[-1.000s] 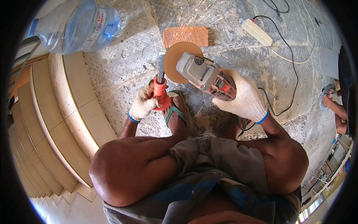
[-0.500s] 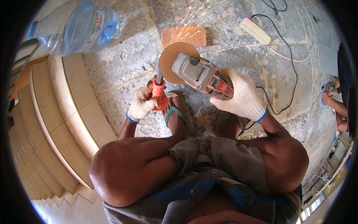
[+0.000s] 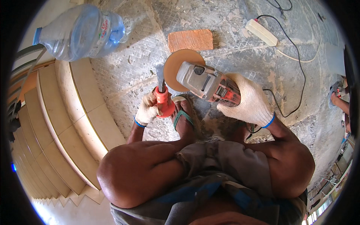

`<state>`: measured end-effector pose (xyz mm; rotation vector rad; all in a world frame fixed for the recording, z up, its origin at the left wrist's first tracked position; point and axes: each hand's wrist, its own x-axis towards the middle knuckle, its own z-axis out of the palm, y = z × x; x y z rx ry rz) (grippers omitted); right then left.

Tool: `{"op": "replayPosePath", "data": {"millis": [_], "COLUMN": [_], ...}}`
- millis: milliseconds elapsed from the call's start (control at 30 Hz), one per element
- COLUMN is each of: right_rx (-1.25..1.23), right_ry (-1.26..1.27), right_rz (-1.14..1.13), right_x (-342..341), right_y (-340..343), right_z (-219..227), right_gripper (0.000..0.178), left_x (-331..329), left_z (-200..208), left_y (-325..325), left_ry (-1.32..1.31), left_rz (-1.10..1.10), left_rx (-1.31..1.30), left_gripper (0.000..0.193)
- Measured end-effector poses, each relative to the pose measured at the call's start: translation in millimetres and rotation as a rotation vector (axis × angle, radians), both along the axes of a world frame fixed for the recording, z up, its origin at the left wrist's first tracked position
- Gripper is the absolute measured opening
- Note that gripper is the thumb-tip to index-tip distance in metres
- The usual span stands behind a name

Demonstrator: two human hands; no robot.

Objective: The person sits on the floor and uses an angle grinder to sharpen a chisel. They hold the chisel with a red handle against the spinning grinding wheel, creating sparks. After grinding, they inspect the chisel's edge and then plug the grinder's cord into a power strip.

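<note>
Both my hands wear cream knitted gloves with blue cuffs. My left hand (image 3: 147,110) is closed round the red guarded grip of a chisel (image 3: 161,96), whose grey metal blade points away from me. In my right hand (image 3: 252,100) is the body of a worn grey-and-red angle grinder (image 3: 205,81). Its brown disc (image 3: 174,66) lies right beside the chisel blade; whether they touch I cannot tell. No sparks show. The fingers under the grinder are partly hidden.
A reddish-brown block (image 3: 190,39) lies beyond the disc. A white power strip (image 3: 261,32) and black cord (image 3: 301,67) are at the right. Tiled steps (image 3: 84,86) and a large clear water bottle (image 3: 80,33) stand left. Another person's leg (image 3: 340,103) shows far right.
The sparks that sprayed over the block are gone. The whole view has shifted slightly, with scene and hands lower and further right. Both grips are unchanged.
</note>
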<state>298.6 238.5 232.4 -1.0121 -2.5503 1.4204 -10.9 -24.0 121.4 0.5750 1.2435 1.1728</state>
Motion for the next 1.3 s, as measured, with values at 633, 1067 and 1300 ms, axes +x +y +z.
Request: {"op": "replayPosePath", "data": {"millis": [633, 1067, 1300], "right_rx": [0.045, 0.042, 0.044], "right_ry": [0.033, 0.032, 0.034], "right_rz": [0.028, 0.021, 0.020], "right_x": [-0.9, -0.9, 0.1], "right_y": [-0.7, -0.6, -1.2], "right_z": [-3.9, -1.8, -0.6], "right_gripper": [0.072, 0.070, 0.069], "left_x": [-6.0, -4.5, -3.3], "left_z": [-4.9, 0.5, -0.3], "left_y": [-1.7, -0.3, 0.7], "left_ry": [-0.040, -0.047, -0.055], "left_rz": [-0.036, -0.055, -0.033], "left_rx": [-0.002, 0.000, 0.045], "left_gripper": [0.058, 0.065, 0.064]}}
